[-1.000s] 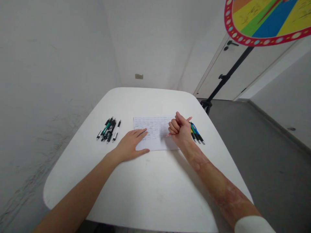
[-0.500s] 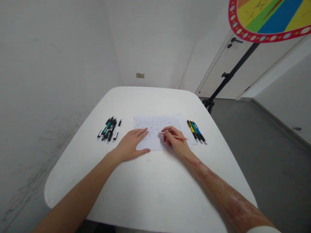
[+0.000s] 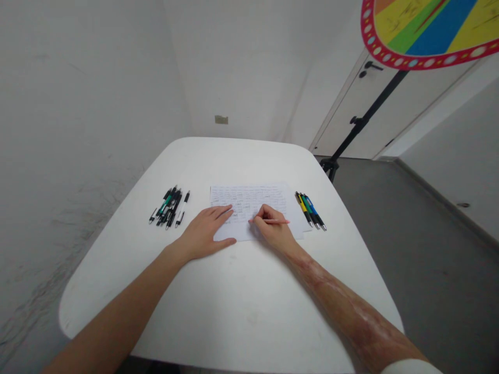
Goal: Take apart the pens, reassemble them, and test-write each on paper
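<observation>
Pink pen (image 3: 275, 221) is pinched in the right hand (image 3: 273, 232), fingers curled round it. The barrel lies nearly level and the tip points left, onto the sheet of paper (image 3: 249, 196); whether the tip touches cannot be told.

Nearest the camera, a white sleeve cuff (image 3: 409, 366) shows at the lower right edge. Both bare forearms run forward over the white worktop (image 3: 234, 311).

Left hand (image 3: 205, 236) lies flat, palm down, fingers extended and loosely spread. The fingertips rest on the sheet's near left corner and the thumb lies along its near edge.

The sheet lies flat at mid-worktop and carries rows of small handwriting, too small to read.

A cluster of black, white and green pens (image 3: 168, 206) lies left of the sheet, well apart from the left hand. A row of yellow, green and blue pens (image 3: 310, 210) lies just beside the sheet's right edge.

Beyond the worktop, a small plate (image 3: 221, 119) is fixed to the far wall. At the far right a coloured wheel (image 3: 429, 26) stands on a black stand (image 3: 362, 122) before a pale door (image 3: 390, 124).
</observation>
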### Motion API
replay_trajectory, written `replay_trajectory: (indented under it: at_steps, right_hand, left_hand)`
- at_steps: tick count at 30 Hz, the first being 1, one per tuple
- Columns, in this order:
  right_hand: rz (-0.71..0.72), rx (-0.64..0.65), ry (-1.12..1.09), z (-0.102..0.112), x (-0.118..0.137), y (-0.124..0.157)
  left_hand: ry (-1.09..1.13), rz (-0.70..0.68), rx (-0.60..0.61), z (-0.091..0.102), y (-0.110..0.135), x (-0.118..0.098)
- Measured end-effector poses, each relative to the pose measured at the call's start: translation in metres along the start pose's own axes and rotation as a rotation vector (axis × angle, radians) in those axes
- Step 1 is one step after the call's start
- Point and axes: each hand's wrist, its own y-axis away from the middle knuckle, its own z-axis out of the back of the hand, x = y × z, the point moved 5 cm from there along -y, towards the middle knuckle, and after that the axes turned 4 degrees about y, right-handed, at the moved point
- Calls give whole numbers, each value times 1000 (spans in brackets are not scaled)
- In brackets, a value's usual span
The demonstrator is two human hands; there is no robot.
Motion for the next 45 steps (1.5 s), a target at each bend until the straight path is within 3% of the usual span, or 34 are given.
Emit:
replay_trajectory:
  at_steps: [45]
  right_hand:
    - [20,-82,1,4,-1,1]
  left_hand:
    - [10,16,11,0,1,1]
